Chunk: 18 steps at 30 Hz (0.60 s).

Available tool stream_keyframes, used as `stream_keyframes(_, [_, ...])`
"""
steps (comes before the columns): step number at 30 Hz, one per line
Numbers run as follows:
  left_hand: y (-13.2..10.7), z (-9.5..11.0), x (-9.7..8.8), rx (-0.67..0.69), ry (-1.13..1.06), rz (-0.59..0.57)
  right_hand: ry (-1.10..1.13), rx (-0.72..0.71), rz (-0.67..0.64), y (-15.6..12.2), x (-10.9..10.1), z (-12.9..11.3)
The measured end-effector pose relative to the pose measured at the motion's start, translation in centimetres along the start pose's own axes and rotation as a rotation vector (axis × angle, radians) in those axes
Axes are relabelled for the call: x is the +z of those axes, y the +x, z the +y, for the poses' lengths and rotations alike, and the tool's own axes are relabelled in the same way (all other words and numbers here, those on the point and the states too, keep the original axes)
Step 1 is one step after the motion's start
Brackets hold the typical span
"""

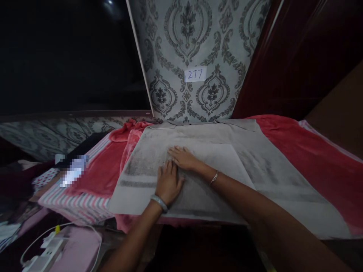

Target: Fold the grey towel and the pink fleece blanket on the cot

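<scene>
A large grey cloth with darker bands and patches lies spread over a table, a paler rectangular layer on its middle. My left hand rests flat on the cloth, thumb apart from the fingers, a grey bangle at the wrist. Just above it and to the right, my right hand lies flat near the left edge of the paler layer, its fingers stretched out to the left. A thin bracelet circles that wrist. The hands are close together, and neither holds anything that I can see.
Under the grey cloth is a red blanket over a striped cover. A large dark screen stands at the left, a dark red panel at the right. A power strip with a white cable sits at the lower left.
</scene>
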<state>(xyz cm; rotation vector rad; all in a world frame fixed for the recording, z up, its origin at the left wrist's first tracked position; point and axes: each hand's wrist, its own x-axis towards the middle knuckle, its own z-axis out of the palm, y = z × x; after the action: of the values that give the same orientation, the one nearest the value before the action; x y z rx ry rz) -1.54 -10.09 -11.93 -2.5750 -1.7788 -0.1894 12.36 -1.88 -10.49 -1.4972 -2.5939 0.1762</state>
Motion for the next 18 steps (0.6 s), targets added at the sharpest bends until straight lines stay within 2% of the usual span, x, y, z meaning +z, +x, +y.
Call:
stream_keyframes(3, [-1.1, 0.2, 1.7, 0.022, 0.020, -0.013, -0.005, -0.046, -0.014, 0.6, 1.7, 1.0])
stream_keyframes(7, [-1.3, 0.1, 1.8, 0.030, 0.020, -0.050, -0.021, 0.072, 0.029, -0.3, 2.5, 3.2])
stream_keyframes(15, [-1.3, 0.0, 1.9, 0.035, 0.009, -0.036, -0.115, 0.447, -0.031, -3.8, 0.3, 11.0])
stream_keyframes(18, [-1.3, -0.2, 1.5, 0.030, -0.001, -0.043, -0.145, 0.602, -0.005, -5.6, -0.9, 11.9])
